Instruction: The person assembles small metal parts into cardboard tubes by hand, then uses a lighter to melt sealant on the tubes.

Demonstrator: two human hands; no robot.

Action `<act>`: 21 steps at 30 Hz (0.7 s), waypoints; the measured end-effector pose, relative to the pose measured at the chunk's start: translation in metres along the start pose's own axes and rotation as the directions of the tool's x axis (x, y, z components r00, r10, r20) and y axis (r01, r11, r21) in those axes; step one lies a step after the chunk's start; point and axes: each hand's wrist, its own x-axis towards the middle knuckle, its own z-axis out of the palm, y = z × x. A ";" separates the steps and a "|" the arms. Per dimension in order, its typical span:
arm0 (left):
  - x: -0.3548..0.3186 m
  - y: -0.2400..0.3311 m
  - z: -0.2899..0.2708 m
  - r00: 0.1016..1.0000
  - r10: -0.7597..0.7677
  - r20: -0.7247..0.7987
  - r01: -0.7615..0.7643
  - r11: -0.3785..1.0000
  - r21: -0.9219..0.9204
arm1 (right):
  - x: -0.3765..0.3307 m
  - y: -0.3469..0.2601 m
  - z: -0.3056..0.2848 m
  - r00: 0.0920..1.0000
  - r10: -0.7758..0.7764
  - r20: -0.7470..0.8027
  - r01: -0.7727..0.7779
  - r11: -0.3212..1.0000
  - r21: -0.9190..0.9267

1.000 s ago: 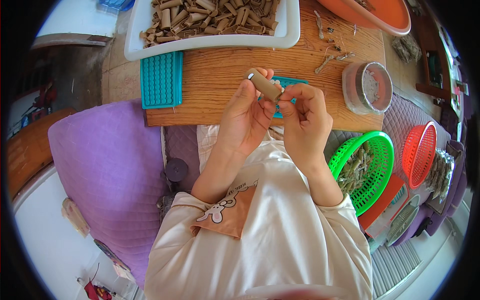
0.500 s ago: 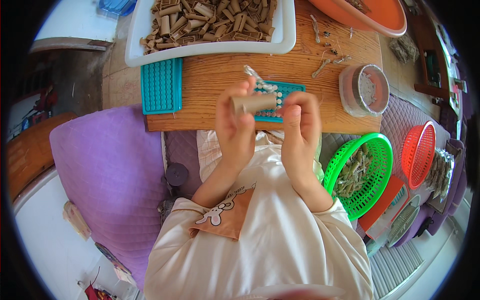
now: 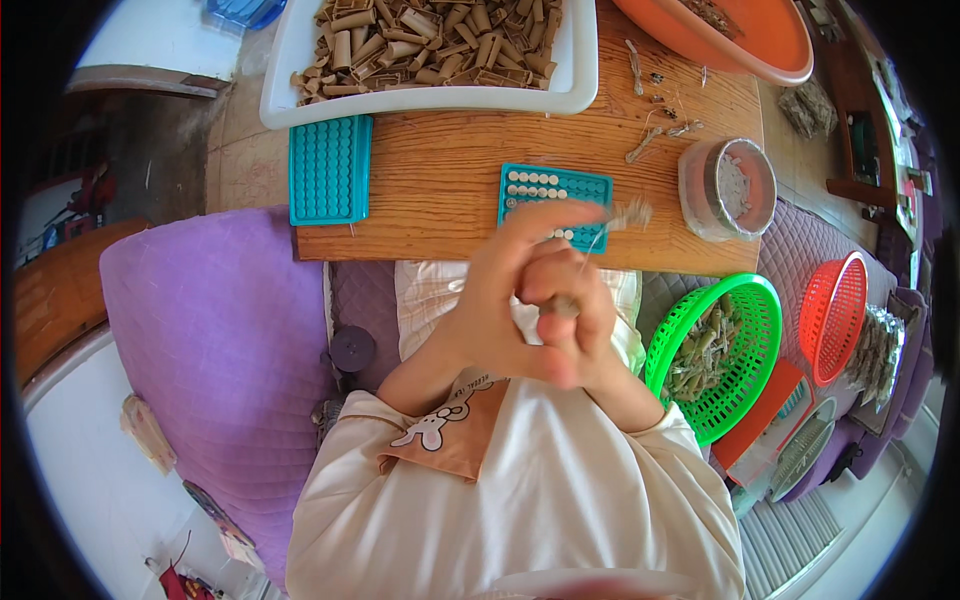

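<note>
My right hand is closed round what looks like the brown tube; only a small end shows between its fingers. My left hand lies against it on the left, thumb and forefinger spread wide about the right fingers. Beyond the left forefinger's tip is a blurred silvery twist of strands, and a thin thread runs down from it toward the right hand. Behind the hands, a teal tray with round holes rests near the table edge, partly filled with small white discs.
A white bin of brown half-tubes stands at the far left of the wooden table. Another teal tray is below it. To the right are a tub of white pieces, an orange basin, a green basket and a red basket.
The tube was lying across my left fingers with my right hand apart; now the hands have come together with the tube in the right. The silvery twist has swung to the right.
</note>
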 end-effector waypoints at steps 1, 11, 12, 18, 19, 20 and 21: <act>0.002 -0.001 0.000 1.000 0.000 0.000 0.000 1.000 -0.001 | 0.000 0.001 -0.002 0.990 -0.123 0.064 0.130 0.984 -0.121; 0.011 -0.037 0.034 0.955 -0.225 0.191 0.146 0.923 0.356 | -0.045 0.011 -0.037 0.909 0.201 -0.364 -0.270 0.951 -0.150; 0.012 -0.047 0.039 0.929 -0.285 0.235 0.203 0.925 0.323 | -0.052 0.010 -0.046 0.867 0.240 -0.436 -0.334 0.930 -0.153; 0.055 -0.091 0.038 0.884 -0.423 0.198 0.269 0.807 0.525 | -0.114 0.012 -0.135 0.564 0.118 -0.817 -0.499 0.837 -0.224; 0.069 -0.100 0.034 0.908 -0.396 0.137 0.237 0.755 0.611 | -0.130 0.011 -0.154 0.560 0.109 -0.821 -0.500 0.835 -0.229; 0.083 -0.113 0.029 0.930 -0.360 0.081 0.208 0.694 0.690 | -0.147 0.008 -0.172 0.501 0.116 -0.858 -0.552 0.806 -0.214; 0.095 -0.132 0.025 0.957 -0.284 0.050 0.149 0.635 0.758 | -0.164 0.008 -0.187 0.441 0.118 -0.889 -0.599 0.777 -0.194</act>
